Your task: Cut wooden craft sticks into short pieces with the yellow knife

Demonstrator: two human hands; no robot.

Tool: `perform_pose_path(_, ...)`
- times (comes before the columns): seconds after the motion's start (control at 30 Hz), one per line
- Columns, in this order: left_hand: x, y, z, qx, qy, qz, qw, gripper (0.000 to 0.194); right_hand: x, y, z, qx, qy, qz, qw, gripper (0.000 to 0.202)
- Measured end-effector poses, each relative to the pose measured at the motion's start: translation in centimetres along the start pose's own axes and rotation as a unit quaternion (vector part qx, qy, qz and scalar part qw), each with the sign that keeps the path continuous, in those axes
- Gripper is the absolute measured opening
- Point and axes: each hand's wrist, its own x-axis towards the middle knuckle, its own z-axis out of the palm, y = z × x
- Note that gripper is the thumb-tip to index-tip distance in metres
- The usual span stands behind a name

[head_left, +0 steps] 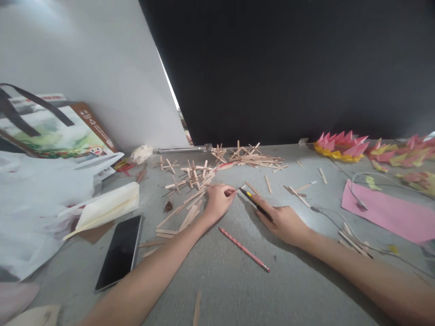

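Observation:
My right hand is closed around a black-and-yellow utility knife, its blade end pointing away to the left. Opposite it, the thumb and fingers of my left hand pinch a small piece of wooden craft stick, mostly covered by the fingertips. The knife tip is close to those fingertips; whether it touches the stick is too small to tell. Beyond my left hand lie crossed craft sticks and a heap of loose ones. Between my forearms rests a red patterned pencil.
A phone, a folded paper, a white plastic bag and a printed carry bag occupy the left. On the right are pink paper, a cable and folded-paper lotus shapes. A black panel bounds the back.

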Motion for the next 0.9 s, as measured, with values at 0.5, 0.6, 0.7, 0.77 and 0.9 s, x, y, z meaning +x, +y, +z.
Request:
perform_pose_path(0.5, -0.01, 0.46, -0.15, 0.015, -0.012, 0.007, 1.0, 0.007, -0.01, 0.04, -0.04, -0.005, -0.006, -0.032, 0.999, 0.057)
perform_pose_path(0.6, -0.02, 0.34, -0.05, 0.013, -0.014, 0.009, 1.0, 0.007, -0.01, 0.08, -0.09, 0.0, -0.013, -0.037, 0.999, 0.058)
perform_pose_path(0.7, -0.01, 0.16, 0.07, 0.015, -0.012, 0.009, 1.0, 0.007, -0.01, 0.08, -0.13, 0.0, -0.017, -0.036, 0.999, 0.058)
perform_pose_path(0.77, 0.02, 0.04, 0.12, 0.015, -0.013, 0.009, 1.0, 0.008, -0.01, 0.02, -0.17, -0.004, -0.018, -0.032, 0.999, 0.058)
perform_pose_path(0.9, 0.07, -0.05, 0.11, 0.012, -0.017, 0.016, 1.0, 0.008, 0.0, -0.14, -0.23, -0.006, -0.018, -0.029, 0.999, 0.058)
